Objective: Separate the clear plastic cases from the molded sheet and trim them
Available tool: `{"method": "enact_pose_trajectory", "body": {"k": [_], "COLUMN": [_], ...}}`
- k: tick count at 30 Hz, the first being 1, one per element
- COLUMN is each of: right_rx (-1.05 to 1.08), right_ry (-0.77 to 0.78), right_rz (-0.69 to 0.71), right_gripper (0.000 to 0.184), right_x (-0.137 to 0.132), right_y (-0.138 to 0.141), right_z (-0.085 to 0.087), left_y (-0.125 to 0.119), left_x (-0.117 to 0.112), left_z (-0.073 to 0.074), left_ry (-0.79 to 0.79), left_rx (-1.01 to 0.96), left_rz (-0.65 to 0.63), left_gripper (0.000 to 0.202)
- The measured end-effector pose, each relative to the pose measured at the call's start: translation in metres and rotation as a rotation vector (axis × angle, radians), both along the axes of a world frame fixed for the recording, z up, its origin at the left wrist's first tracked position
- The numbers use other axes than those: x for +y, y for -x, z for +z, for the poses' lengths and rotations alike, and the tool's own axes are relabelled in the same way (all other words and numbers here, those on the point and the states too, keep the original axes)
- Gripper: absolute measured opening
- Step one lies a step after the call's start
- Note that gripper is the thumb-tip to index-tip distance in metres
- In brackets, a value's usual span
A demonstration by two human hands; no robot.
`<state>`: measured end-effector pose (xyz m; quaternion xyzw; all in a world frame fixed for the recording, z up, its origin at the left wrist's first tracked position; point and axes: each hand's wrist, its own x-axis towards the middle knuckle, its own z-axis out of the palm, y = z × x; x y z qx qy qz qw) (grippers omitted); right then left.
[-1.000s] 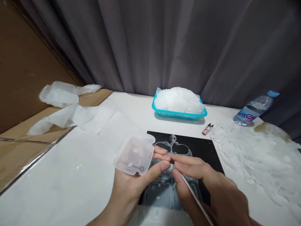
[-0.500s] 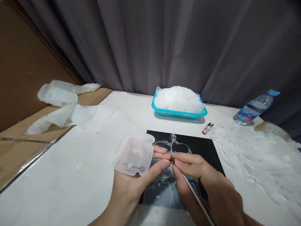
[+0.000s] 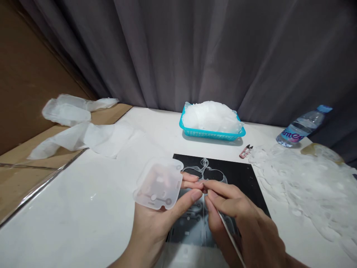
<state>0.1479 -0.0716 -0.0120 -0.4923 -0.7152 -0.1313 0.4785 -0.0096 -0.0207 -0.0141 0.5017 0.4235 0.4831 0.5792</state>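
The whole background is being filled by a grey curtain (image 3: 195, 48) hanging in folds. Below it, most of the view is being taken up by a white table (image 3: 83, 208), and its left edge is being bordered by brown cardboard (image 3: 25, 82). Crumpled white wrapping (image 3: 80, 136) is being left across the line where cardboard and table meet. The right side of the table is being covered by a wide heap of clear plastic scraps (image 3: 309, 186). A black mat (image 3: 240, 173) is lying in the middle of the table, and some clear moulded parts are being kept on it, under the hands.

Near the curtain, a turquoise basket (image 3: 212, 134) is being filled above its rim with translucent pieces. A water bottle (image 3: 302, 126) is lying on its side at the far right, just beyond the scrap heap.

The left hand (image 3: 156, 223) is being held above the mat's left edge, grasping a translucent square cover (image 3: 157, 183); the cover is being propped on the fingers behind it, with the thumb stretched out to its right. The right hand (image 3: 245, 223) is being closed in a pinch around a thin white rod (image 3: 230, 238), its fingertips touching those of the left hand over the mat. Whether anything is being gripped between those fingertips cannot be told.

Small pink snips (image 3: 246, 151) are lying between the basket and the scrap heap.
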Motion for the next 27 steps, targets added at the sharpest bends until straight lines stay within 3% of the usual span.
{"method": "enact_pose_trajectory", "body": {"k": [18, 27], "right_rx": [0.016, 0.025], "right_ry": [0.004, 0.037], "right_rz": [-0.052, -0.005], "right_gripper": [0.01, 0.01], "right_x": [-0.0006, -0.0011], "right_y": [0.0039, 0.0015], "right_z": [0.0045, 0.0041], "left_y": [0.0021, 0.0009], "left_x": [0.0004, 0.0], "left_z": [-0.0059, -0.0032], "left_ry": [-0.009, -0.056], "left_rx": [-0.02, 0.023], "left_rz": [-0.012, 0.006], "left_gripper": [0.007, 0.007]}}
